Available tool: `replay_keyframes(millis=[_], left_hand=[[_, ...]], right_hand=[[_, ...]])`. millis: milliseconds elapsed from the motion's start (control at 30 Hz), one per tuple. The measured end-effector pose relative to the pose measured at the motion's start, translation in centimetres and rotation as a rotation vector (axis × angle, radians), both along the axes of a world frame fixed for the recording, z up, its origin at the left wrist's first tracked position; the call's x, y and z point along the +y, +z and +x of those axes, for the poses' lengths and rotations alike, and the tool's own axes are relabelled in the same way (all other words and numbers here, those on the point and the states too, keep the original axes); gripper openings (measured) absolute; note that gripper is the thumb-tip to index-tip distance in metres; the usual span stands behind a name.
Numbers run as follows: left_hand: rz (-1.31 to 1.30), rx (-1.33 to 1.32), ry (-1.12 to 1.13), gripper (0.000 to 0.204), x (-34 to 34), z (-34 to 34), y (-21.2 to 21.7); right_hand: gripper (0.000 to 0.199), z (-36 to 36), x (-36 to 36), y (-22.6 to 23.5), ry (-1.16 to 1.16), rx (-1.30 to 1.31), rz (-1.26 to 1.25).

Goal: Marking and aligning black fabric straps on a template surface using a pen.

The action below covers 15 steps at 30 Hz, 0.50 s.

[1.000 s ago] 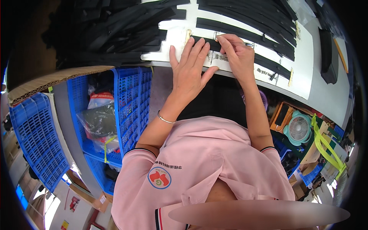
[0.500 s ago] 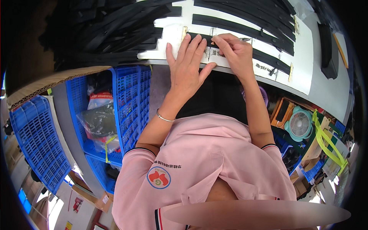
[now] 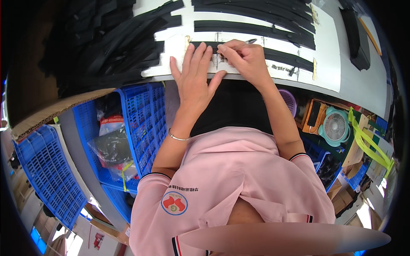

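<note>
1. Black strip (image 3: 239, 48) lies on the white desk (image 3: 329, 77), pressed flat under the spread left hand (image 3: 194, 79).
2. Right hand (image 3: 245, 59) pinches a pen (image 3: 250, 41), marking the strip.
3. Loose strips piled left (image 3: 106, 42) look unmarked.

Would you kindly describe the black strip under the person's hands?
The black strip is long, flat and matte, perhaps rubber or foam. It lies across a white board among similar strips. The left hand presses flat on its near end, while the right hand holds a thin pen-like tool over it.
</note>
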State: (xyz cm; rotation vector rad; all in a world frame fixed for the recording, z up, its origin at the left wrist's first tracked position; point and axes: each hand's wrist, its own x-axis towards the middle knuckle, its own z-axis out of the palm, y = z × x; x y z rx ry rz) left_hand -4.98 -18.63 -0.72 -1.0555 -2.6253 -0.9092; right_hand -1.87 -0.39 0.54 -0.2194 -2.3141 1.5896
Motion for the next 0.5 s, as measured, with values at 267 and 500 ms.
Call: replay_keyframes(millis=[267,500], left_hand=[[-0.012,0.015,-0.013,0.065,-0.3,0.0,-0.1],[-0.04,-0.039,-0.046,0.072,1.4,1.1,0.9]], right_hand=[[0.018,4.1,6.1,1.7,-0.35,0.085,-0.025],[0.02,4.6,6.8,0.6,-0.398,-0.011,-0.035]])
